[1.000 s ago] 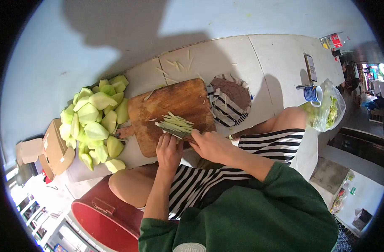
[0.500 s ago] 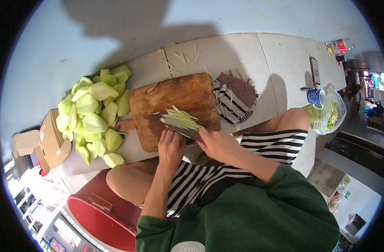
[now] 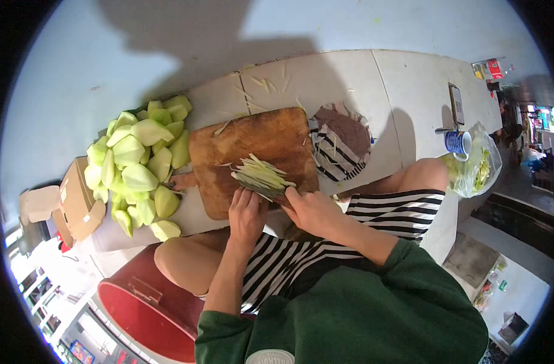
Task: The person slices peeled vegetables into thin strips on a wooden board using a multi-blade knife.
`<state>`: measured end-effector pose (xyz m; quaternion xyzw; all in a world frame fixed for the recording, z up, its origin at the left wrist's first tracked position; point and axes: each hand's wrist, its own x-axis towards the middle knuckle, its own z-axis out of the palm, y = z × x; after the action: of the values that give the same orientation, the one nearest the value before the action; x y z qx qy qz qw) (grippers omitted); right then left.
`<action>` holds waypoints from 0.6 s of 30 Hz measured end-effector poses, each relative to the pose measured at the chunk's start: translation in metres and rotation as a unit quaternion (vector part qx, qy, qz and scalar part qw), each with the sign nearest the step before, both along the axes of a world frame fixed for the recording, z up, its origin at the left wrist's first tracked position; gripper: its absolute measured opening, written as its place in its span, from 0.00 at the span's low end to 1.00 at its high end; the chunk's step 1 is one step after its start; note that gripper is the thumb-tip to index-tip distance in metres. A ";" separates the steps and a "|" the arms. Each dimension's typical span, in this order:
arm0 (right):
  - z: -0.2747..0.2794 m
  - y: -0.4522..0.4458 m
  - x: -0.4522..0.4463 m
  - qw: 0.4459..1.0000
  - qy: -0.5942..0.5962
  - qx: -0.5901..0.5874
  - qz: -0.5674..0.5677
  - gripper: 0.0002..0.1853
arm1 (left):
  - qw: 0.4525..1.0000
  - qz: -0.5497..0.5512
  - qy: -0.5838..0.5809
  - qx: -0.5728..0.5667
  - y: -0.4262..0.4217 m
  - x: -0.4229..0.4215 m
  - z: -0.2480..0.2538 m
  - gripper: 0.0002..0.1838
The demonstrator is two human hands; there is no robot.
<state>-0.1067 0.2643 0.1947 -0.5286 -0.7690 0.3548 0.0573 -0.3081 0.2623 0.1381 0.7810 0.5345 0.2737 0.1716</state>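
Note:
On the wooden cutting board [image 3: 246, 136] lies a heap of thin pale green strips [image 3: 262, 176]. My left hand [image 3: 248, 212] is at the near edge of the strips, its fingers curled and pressed together; what they hold is hidden. Coming from the right, my right hand [image 3: 313, 211] is closed on a knife [image 3: 276, 198], whose dark blade lies low along the strips, mostly covered. Left of the board is a big pile of peeled pale green fruit pieces [image 3: 137, 176].
A striped cloth [image 3: 343, 155] lies right of the board. Farther right are a blue-and-white mug [image 3: 456, 142], a phone-like device [image 3: 456, 104] and a clear plastic bag [image 3: 480, 170]. A cardboard box [image 3: 77, 197] and a red bin [image 3: 146, 309] are at left.
The strips have spread slightly toward the right hand, and less of the blade shows. Both hands stay at nearly the same place.

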 end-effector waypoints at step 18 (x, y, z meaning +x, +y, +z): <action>-0.003 -0.007 0.004 0.998 0.031 -0.048 -0.038 0.17 | 0.998 -0.017 -0.038 -0.038 -0.001 -0.010 0.006 0.20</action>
<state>-0.1028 0.2572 0.1916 -0.5485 -0.7283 0.4050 0.0690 -0.3184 0.2609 0.1442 0.7717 0.5245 0.2797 0.2262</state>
